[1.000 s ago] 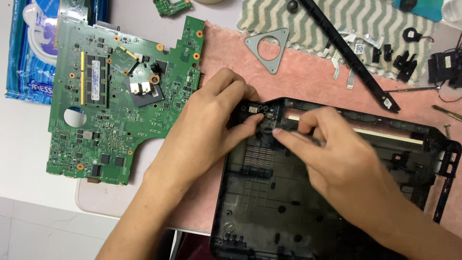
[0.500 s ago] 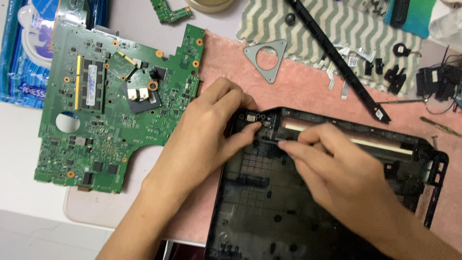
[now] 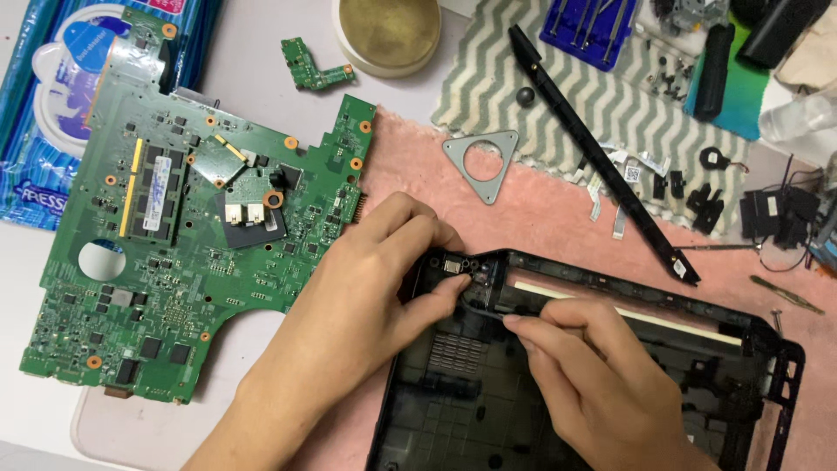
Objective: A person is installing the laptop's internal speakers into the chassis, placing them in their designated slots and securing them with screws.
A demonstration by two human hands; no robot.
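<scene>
Black plastic laptop base shell (image 3: pixel 602 384), lying on a pink mat (image 3: pixel 558 218) on the counter: judged light, thin-walled and somewhat flexible, with brittle clips, best held by its rim. Left hand (image 3: pixel 366 296) steadies the upper-left corner, fingers curled over the edge, thumb pressing inside. Right hand (image 3: pixel 602 384) pinches closed on a thin dark cable (image 3: pixel 484 312) at that corner. Green motherboard (image 3: pixel 183 235) lies to the left; grey triangular bracket (image 3: pixel 482 161) above.

left hand (image 3: pixel 375 288), right hand (image 3: pixel 602 384), black laptop case (image 3: pixel 610 392)
</scene>
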